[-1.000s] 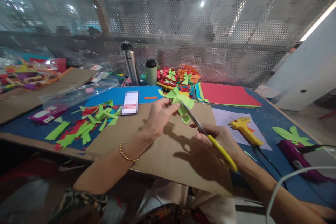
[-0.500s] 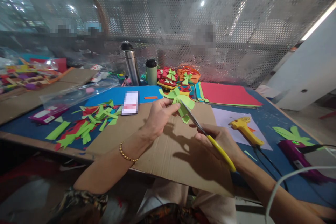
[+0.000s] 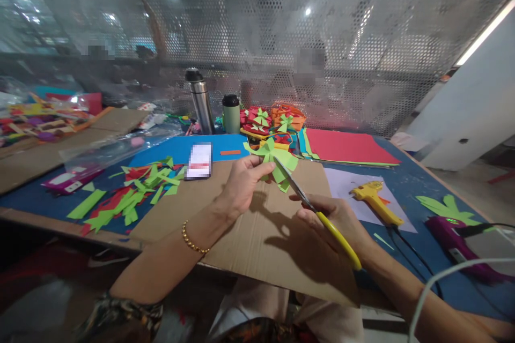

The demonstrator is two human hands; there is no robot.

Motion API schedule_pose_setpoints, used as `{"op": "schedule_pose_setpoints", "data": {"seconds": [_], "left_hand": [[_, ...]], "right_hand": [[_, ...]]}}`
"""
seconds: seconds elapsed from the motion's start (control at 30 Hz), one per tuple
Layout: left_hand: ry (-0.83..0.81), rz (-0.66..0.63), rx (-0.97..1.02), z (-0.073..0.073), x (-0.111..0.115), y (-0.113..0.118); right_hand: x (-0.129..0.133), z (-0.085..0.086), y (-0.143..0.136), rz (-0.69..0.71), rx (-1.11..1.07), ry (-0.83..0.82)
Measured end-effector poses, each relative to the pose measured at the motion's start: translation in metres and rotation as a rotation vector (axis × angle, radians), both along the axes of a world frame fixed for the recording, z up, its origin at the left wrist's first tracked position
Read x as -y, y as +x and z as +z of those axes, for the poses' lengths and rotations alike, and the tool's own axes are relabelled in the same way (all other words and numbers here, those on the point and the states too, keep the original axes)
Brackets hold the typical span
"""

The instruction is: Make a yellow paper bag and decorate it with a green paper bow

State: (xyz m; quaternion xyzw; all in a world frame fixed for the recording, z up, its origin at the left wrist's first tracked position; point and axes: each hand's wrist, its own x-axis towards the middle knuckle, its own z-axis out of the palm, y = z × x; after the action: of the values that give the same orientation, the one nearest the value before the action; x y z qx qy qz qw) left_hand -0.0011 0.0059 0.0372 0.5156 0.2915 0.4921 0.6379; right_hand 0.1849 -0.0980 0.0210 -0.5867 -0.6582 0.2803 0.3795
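The camera is sitting on the person's head, facing forward and down over a blue table (image 3: 406, 185). It is viewing the left hand (image 3: 243, 182) and right hand (image 3: 346, 220) at close range from above and behind, near mid-frame. The lap (image 3: 266, 300) is showing along the lower edge; a perforated screen (image 3: 273, 37) is filling the background.

A bracelet (image 3: 190, 245) of round gold beads circles the left wrist (image 3: 215, 223). Below and left of the bracelet sits a dark, brown-mottled sleeve (image 3: 120, 313); below and right, pale beige trousers (image 3: 325, 313) and similarly patterned dark cloth (image 3: 249, 331).
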Motion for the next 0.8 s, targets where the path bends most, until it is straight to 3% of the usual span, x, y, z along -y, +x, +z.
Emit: {"op": "schedule_pose_setpoints", "data": {"seconds": [0.47,0.7,0.8], "left_hand": [[0.004,0.026,0.005,0.007,0.0,-0.002],[0.15,0.178,-0.052,0.013,-0.018,-0.012],[0.188,0.178,-0.131,0.014,-0.023,-0.016]], "right_hand": [[0.002,0.002,0.002,0.04,-0.043,-0.016],[0.006,0.01,0.013,0.107,-0.003,-0.057],[0.007,0.015,0.014,0.113,0.022,-0.047]]}}
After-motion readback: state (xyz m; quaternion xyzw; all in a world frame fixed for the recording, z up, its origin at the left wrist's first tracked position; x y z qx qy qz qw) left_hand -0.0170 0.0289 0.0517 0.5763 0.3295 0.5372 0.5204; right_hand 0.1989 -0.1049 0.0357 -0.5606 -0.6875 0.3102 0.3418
